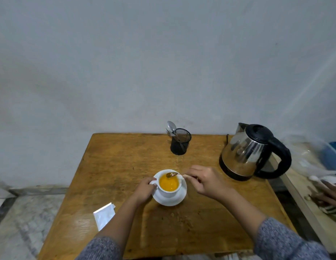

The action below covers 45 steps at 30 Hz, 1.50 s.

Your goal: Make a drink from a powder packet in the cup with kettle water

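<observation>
Showing a white cup (170, 192) of opaque orange drink (168, 183) on a saucer (171, 200) mid-tabletop (126, 166), left hand (145, 189) gripping its handle, right hand (206, 180) pinching a spoon (172, 174) held over the rim.

A plain domestic room, probably a home dining or kitchen corner, is suggested by a worn wooden table (111, 166) set against a bare pale wall (163, 62), a marbled stone floor (22, 212), an electric kettle (246, 152) and a mesh cutlery holder (180, 143).
</observation>
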Available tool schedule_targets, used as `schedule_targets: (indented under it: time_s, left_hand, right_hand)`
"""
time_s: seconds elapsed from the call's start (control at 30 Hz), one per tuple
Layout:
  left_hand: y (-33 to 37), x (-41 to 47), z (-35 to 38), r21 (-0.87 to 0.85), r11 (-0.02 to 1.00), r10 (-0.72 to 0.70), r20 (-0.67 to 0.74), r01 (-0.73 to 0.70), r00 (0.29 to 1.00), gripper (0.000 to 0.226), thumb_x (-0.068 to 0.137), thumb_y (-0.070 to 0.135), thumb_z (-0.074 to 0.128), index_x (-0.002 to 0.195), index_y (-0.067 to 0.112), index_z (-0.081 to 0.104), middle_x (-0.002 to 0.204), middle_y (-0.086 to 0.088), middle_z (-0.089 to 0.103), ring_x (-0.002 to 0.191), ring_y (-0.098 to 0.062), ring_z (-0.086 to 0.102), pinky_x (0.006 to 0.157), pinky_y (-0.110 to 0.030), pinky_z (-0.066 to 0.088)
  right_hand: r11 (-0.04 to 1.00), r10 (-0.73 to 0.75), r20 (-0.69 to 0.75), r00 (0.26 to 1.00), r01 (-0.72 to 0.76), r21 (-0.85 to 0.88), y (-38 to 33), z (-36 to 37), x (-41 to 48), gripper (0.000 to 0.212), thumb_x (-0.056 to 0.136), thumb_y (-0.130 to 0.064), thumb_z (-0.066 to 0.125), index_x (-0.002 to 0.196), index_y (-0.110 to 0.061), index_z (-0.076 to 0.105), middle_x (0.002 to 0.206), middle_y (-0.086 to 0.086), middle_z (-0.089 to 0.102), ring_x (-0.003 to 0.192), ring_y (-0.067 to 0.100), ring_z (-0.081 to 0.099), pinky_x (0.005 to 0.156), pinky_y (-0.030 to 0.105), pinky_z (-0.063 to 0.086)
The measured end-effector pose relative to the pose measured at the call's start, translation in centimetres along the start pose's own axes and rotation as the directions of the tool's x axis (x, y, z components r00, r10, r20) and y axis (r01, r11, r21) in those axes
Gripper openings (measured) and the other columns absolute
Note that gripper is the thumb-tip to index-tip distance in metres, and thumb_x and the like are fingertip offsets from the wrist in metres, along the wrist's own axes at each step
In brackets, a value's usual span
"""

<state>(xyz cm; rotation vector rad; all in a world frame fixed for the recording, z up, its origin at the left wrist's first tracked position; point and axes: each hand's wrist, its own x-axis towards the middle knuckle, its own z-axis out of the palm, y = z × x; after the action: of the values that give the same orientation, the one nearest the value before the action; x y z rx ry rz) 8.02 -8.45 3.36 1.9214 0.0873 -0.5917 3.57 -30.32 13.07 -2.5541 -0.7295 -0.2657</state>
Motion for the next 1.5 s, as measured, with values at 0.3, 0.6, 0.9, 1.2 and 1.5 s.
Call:
schedule_targets:
  time_s: [0.3,0.6,0.9,1.2,1.5]
  left_hand:
    - [0.4,0.2,0.2,-0.021,0.997,-0.076,-0.017,0.076,0.997,0.031,0.089,0.005,0.045,0.116,0.004,0.058,0.123,-0.015,0.057,0.102,-0.022,0.051,0.084,-0.031,0.04]
    - [0.2,0.1,0.2,-0.029,0.995,-0.092,-0.018,0.091,0.996,0.03,0.09,0.007,0.044,0.117,0.006,0.057,0.124,-0.015,0.056,0.103,-0.024,0.052,0.084,-0.033,0.041]
    - [0.3,-0.4,0.3,-0.054,0.994,-0.091,-0.014,0.091,0.996,0.028,0.089,0.008,0.045,0.114,0.007,0.058,0.121,-0.016,0.059,0.102,-0.025,0.055,0.082,-0.033,0.043]
    - [0.1,-0.6,0.6,-0.019,0.999,-0.045,-0.023,0.044,0.999,0.027,0.093,0.012,0.043,0.117,0.01,0.055,0.115,-0.006,0.054,0.102,-0.019,0.049,0.075,-0.027,0.04]
    - [-0.6,-0.8,0.7,-0.065,0.998,-0.006,-0.035,0.004,0.999,0.022,0.094,0.013,0.043,0.112,0.015,0.056,0.119,-0.01,0.058,0.104,-0.021,0.053,0.085,-0.032,0.041]
  right_hand:
    - [0.972,0.157,-0.184,0.97,-0.119,0.204,0.7,0.4,-1.2,0.021,0.085,-0.026,0.059,0.089,-0.012,0.075,0.081,-0.005,0.072,0.066,0.001,0.062,0.058,0.015,0.05]
    - [0.907,0.327,-0.26,0.908,-0.224,0.357,1.0,0.1,-1.5,0.008,0.082,-0.007,0.067,0.082,-0.008,0.075,0.071,0.0,0.069,0.044,0.008,0.058,0.044,0.019,0.048]
    - [0.285,0.842,0.073,0.535,-0.556,0.781,1.6,0.2,-0.7,0.013,0.087,-0.007,0.061,0.09,0.005,0.066,0.063,0.01,0.068,0.041,0.009,0.061,0.041,0.017,0.049]
    - [-0.288,0.895,0.374,0.244,-0.324,0.901,4.2,2.2,-3.9,0.011,0.091,0.0,0.051,0.092,0.001,0.062,0.07,0.014,0.074,0.057,0.015,0.071,0.046,0.018,0.056]
    - [-0.175,0.928,0.372,0.003,-0.88,0.443,5.1,7.8,-6.4,0.013,0.083,-0.012,0.061,0.085,0.0,0.067,0.078,0.013,0.062,0.067,0.023,0.055,0.055,0.031,0.042]
